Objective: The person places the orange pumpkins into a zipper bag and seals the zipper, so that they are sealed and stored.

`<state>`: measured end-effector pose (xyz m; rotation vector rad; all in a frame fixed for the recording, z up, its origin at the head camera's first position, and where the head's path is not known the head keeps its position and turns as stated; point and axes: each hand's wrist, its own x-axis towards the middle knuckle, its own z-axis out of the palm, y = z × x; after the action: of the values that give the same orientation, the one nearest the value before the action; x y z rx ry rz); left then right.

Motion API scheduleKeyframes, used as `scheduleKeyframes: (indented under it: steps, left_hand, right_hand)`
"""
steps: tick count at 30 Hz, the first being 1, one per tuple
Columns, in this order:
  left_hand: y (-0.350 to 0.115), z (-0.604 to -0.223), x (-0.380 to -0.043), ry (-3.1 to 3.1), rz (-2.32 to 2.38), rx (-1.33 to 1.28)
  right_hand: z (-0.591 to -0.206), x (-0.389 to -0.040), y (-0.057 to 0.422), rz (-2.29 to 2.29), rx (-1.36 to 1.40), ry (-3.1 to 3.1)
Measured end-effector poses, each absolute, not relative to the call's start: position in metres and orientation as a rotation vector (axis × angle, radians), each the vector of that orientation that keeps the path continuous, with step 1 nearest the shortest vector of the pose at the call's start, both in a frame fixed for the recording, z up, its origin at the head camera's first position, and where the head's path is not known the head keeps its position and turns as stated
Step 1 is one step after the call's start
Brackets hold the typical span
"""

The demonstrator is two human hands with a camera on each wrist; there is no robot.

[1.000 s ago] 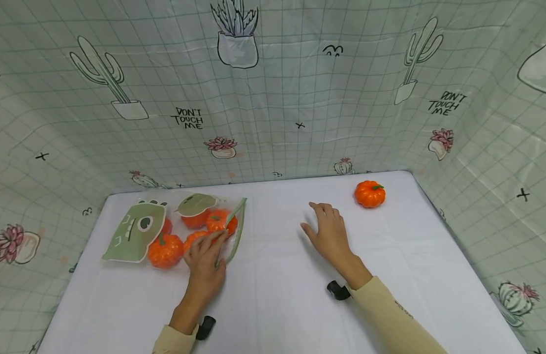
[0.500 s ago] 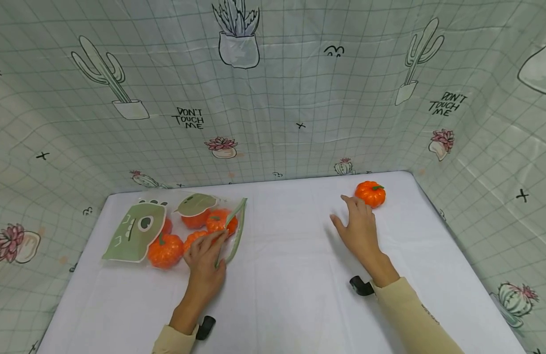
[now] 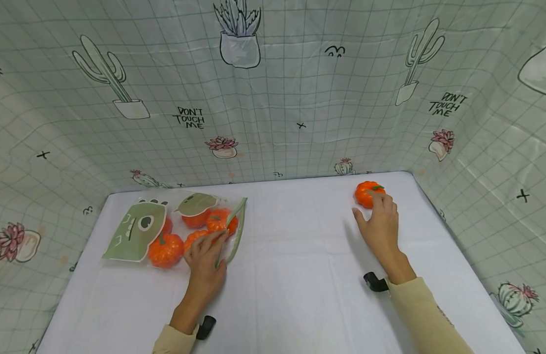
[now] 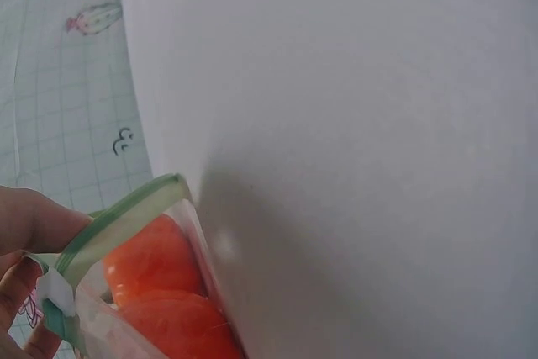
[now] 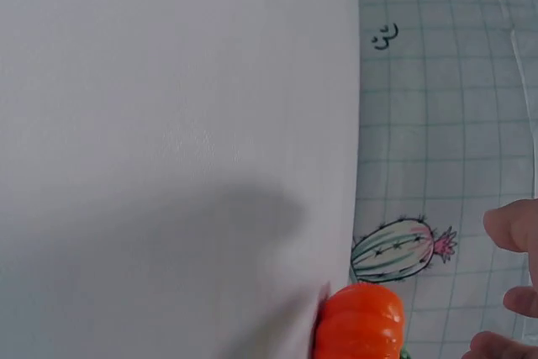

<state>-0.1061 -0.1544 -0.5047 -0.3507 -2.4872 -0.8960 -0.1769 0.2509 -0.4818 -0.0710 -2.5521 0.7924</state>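
On the left of the table lies a clear zip bag (image 3: 133, 233) with a green cartoon monster print, several orange toy pumpkins (image 3: 165, 251) inside it. My left hand (image 3: 205, 265) grips the bag by its green-edged mouth; in the left wrist view that green rim (image 4: 126, 220) stands gaping between thumb and fingers, with orange pumpkins (image 4: 160, 262) behind. At the far right a single toy pumpkin (image 3: 365, 193) with a green stem sits on the cloth. My right hand (image 3: 381, 228) hovers just in front of it, thumb and fingers spread, fingertips overlapping its near side in the head view.
A white cloth covers the table (image 3: 282, 275). Behind and on both sides hangs a pale green checked curtain (image 3: 273, 98) with cactus drawings. Black wrist cameras (image 3: 205, 328) sit at both cuffs.
My right hand has moved right and slightly forward, from the table's middle to the lone pumpkin. The left hand and the bag have stayed put.
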Motion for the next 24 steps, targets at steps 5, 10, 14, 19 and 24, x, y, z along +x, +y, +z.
scheduleKeyframes:
  steps: [5, 10, 14, 19, 24]
  left_hand:
    - [-0.155, -0.505, -0.107, -2.478, -0.894, -0.358]
    - [-0.155, -0.505, -0.107, -2.486, -0.898, -0.349]
    - [-0.155, -0.506, -0.107, -2.486, -0.899, -0.350]
    - [-0.155, -0.506, -0.107, -2.483, -0.904, -0.357]
    - [-0.155, -0.505, -0.106, -2.484, -0.907, -0.347]
  right_hand:
    - [-0.483, -0.182, 0.261, 0.794, -0.114, -2.508]
    - [-0.484, -0.186, 0.269, 0.777, -0.194, -2.543]
    - [-0.486, -0.188, 0.275, 0.783, -0.248, -2.567]
    - [-0.490, -0.193, 0.282, 0.794, -0.311, -2.614]
    - [-0.494, -0.198, 0.286, 0.805, -0.348, -2.664]
